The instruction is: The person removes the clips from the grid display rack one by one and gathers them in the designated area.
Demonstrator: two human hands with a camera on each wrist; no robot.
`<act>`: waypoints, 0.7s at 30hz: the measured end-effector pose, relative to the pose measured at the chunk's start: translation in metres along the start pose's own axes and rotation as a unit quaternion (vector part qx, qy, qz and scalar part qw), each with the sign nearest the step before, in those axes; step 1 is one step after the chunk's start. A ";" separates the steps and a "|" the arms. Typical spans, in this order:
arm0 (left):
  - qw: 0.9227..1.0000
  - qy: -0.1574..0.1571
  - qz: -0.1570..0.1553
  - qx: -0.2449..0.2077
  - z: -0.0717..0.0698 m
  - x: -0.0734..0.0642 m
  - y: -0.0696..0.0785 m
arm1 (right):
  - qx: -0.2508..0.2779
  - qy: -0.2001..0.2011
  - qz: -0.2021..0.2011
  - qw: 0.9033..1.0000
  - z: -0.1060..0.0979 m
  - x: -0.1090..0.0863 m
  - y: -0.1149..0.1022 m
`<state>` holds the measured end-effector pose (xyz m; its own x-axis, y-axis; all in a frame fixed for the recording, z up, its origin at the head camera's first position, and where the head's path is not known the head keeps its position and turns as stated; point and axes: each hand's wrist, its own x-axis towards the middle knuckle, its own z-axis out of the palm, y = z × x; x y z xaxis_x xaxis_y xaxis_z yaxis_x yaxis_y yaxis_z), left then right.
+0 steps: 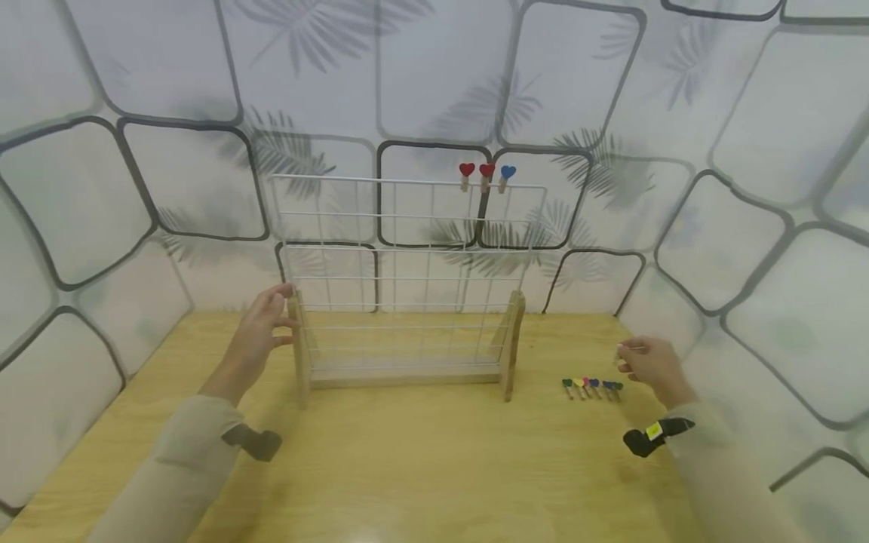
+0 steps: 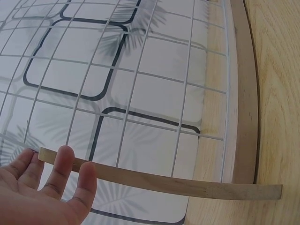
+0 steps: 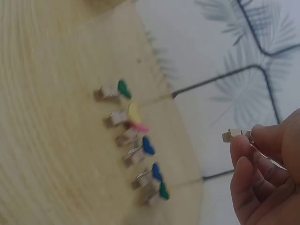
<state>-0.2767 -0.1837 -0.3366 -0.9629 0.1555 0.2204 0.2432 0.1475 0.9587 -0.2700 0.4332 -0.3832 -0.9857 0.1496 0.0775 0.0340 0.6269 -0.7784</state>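
A white wire grid rack (image 1: 410, 253) stands on wooden feet. My left hand (image 1: 261, 332) touches its left wooden post (image 1: 296, 332); in the left wrist view the fingers (image 2: 64, 161) lie extended against the post near one end. My right hand (image 1: 652, 366) is raised at the right and pinches a small wooden clothespin (image 3: 236, 136) between thumb and fingers, which hide part of it. Beside this hand, several heart-topped clothespins (image 1: 593, 388) lie in a row, with green, yellow, pink and blue hearts. Two red-heart clothespins (image 1: 466, 170) and one blue-heart clothespin (image 1: 507, 173) are clipped on the rack's top wire.
A light wooden table (image 1: 421, 460) carries the rack and the loose clothespins. Patterned white walls (image 1: 434, 75) enclose it behind and at both sides. Black straps with devices (image 1: 254, 443) sit on both sleeved wrists.
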 end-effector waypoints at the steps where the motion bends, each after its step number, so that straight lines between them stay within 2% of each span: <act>1: 1.000 0.001 -0.001 0.000 0.001 0.001 0.000 | -0.005 0.000 0.005 1.000 0.000 -0.001 0.006; 9: 1.000 -0.001 -0.007 0.011 0.001 -0.003 -0.001 | -0.040 0.000 0.064 0.997 0.002 -0.009 0.047; 15: 1.000 0.006 -0.001 0.003 0.001 0.000 0.001 | -0.127 0.015 0.081 0.988 -0.001 -0.006 0.063; 21: 1.000 0.008 -0.010 -0.002 0.002 0.001 0.002 | -0.131 0.025 0.113 0.985 0.004 -0.007 0.073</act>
<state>-0.2766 -0.1811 -0.3346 -0.9694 0.1376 0.2032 0.2228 0.1465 0.9638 -0.2609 0.4747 -0.4435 -0.9391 0.3409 -0.0427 0.2987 0.7488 -0.5917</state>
